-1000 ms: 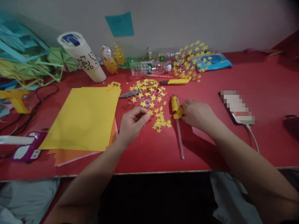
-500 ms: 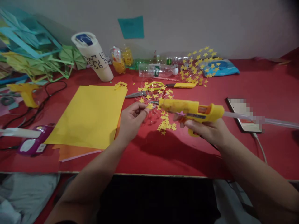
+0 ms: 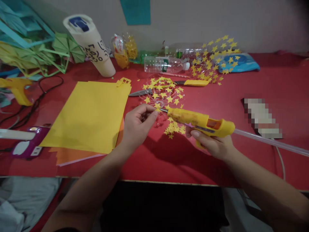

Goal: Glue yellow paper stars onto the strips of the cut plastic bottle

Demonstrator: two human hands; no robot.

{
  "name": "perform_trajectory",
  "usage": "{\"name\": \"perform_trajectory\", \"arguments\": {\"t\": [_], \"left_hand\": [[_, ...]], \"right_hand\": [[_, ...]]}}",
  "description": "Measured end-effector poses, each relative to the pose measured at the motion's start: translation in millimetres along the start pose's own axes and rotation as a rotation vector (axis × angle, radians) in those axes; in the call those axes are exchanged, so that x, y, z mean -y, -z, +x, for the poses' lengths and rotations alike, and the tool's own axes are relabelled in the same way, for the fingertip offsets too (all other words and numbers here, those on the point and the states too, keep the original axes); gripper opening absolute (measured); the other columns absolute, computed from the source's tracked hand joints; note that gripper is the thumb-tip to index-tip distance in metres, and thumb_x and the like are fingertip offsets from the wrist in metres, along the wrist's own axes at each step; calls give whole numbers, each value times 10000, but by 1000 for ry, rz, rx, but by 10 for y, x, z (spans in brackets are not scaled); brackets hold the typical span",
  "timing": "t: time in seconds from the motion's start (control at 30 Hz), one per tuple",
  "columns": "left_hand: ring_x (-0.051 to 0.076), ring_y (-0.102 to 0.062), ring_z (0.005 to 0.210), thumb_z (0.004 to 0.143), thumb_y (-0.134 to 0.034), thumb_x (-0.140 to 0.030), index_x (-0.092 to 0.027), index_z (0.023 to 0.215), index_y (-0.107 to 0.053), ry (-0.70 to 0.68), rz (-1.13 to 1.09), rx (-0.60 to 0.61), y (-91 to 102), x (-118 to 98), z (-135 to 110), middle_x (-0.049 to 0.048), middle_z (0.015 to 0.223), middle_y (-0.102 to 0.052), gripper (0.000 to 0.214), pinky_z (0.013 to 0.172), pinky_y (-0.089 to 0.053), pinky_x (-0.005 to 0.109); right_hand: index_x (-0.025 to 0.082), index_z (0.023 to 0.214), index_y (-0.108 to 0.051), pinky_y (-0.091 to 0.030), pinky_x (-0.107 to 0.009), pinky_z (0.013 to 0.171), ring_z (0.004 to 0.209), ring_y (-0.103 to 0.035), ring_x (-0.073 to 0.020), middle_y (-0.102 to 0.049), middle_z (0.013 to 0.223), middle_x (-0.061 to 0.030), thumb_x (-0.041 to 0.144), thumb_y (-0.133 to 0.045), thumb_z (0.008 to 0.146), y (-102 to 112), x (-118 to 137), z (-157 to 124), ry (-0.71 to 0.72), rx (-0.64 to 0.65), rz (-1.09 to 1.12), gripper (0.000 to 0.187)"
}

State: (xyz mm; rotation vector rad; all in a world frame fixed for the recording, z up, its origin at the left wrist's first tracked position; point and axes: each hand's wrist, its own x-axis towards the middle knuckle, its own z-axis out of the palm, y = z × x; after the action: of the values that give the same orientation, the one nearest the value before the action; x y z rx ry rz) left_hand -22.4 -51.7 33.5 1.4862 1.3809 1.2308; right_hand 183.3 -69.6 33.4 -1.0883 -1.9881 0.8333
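Note:
Between thumb and forefinger, my left hand (image 3: pixel 138 124) pinches a small yellow paper star (image 3: pixel 158 110). My right hand (image 3: pixel 213 141) is wrapped round the handle of a yellow hot glue gun (image 3: pixel 200 121), whose metal nozzle points left and meets or nearly meets the star. A clear glue stick (image 3: pixel 267 139) juts from the gun's back end. Just beyond my hands lies a clear plastic piece cut into strips (image 3: pixel 161 103), with yellow stars on it. Below the gun is a small pile of loose yellow stars (image 3: pixel 174 128).
Yellow paper sheets (image 3: pixel 89 116) lie on the left, near a purple power strip (image 3: pixel 30 141) and another yellow glue gun (image 3: pixel 18 88). Scissors (image 3: pixel 141 92), a yellow cutter knife (image 3: pixel 194 83), a plastic bottle (image 3: pixel 166 65) and a tumbler (image 3: pixel 93 46) stand or lie behind. A phone (image 3: pixel 263 117) rests on the right.
The view has tipped down and come slightly closer. The glue gun now tilts a little more, its back end lower, with the nozzle at the star in my left hand.

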Motion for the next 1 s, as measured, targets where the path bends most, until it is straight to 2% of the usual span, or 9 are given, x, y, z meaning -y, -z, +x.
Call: {"name": "perform_trajectory", "arguments": {"t": [0.13, 0.4, 0.7, 1.0], "left_hand": [[62, -411, 481, 745, -576, -228, -174, 668, -578, 2, 1, 7, -3, 0, -5, -42, 544, -495, 94, 460, -342, 189], [57, -406, 479, 746, -558, -210, -168, 650, -563, -8, -8, 11, -8, -24, -9, -44, 539, -480, 105, 458, -340, 183], [53, -395, 450, 735, -553, -193, -166, 642, -562, -61, -17, 4, -15, 1, 0, -51, 519, -467, 97, 430, -333, 179], [46, -397, 455, 738, -562, -176, -162, 637, -561, -88, -21, 3, -12, 11, 2, -50, 523, -473, 102, 423, -334, 163]], "right_hand": [[235, 735, -585, -501, -271, 504, 581, -610, -161, -626, 643, -7, 355, -510, 859, -11, -6, -9, 15, -17, -5, 187], [219, 712, -573, -474, -256, 464, 597, -630, -163, -660, 685, -22, 355, -515, 855, -15, -13, -10, 0, -16, -10, 206], [229, 701, -585, -485, -215, 462, 590, -644, -145, -682, 689, 5, 244, -546, 795, -25, 17, 18, 15, -60, 30, 103], [230, 752, -615, -542, -244, 541, 646, -667, -163, -699, 743, -6, 275, -544, 806, -30, 12, 23, -6, -41, 63, 100]]}}
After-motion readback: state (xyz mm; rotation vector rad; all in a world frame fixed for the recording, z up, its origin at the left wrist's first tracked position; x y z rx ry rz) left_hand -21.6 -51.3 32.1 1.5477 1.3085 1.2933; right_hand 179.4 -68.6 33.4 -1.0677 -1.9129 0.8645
